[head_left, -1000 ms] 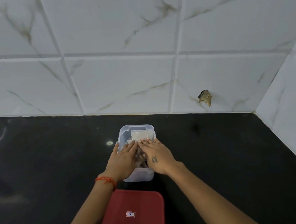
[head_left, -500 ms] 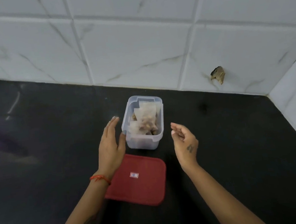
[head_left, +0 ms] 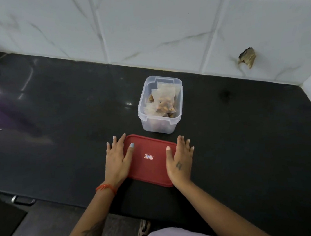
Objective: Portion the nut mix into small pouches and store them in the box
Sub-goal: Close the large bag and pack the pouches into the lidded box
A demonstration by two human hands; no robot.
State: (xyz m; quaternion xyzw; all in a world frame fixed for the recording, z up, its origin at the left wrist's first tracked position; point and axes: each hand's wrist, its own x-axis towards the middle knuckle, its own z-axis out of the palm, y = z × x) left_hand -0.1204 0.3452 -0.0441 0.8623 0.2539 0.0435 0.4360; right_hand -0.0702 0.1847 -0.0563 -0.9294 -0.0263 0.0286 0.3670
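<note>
Both hands have dropped away from the box [head_left: 160, 105] since half a second ago and now sit at the red lid [head_left: 151, 159], which lies flat on the black surface [head_left: 248, 136] just in front of the box. On the lid's left edge rests the left hand [head_left: 118, 160], its fingers straight and spread along the surface beside the rim and its thumb laid across the lid's top. Opposite it, the right hand [head_left: 179, 161] mirrors this on the right edge, fingers straight, thumb on the lid. Neither hand has a closed grip on anything; both are flat and open, bracketing the lid between them. An orange thread band [head_left: 105, 187] circles the left wrist. Clear and uncovered, the box stands upright on the surface, apart from the hands and close to the white marble-patterned wall tiles [head_left: 161, 30]. Inside it several small translucent pouches [head_left: 163, 100] of nut mix are stacked, some leaning, with brown nuts showing through the film. Near the lid's middle is a small white label [head_left: 148, 156]; its print is too small to read. One wall tile to the right carries a chipped brown patch [head_left: 247, 59]. At lower left, below the surface's front edge, a metal handle [head_left: 22, 200] shows on a dark cabinet front.
</note>
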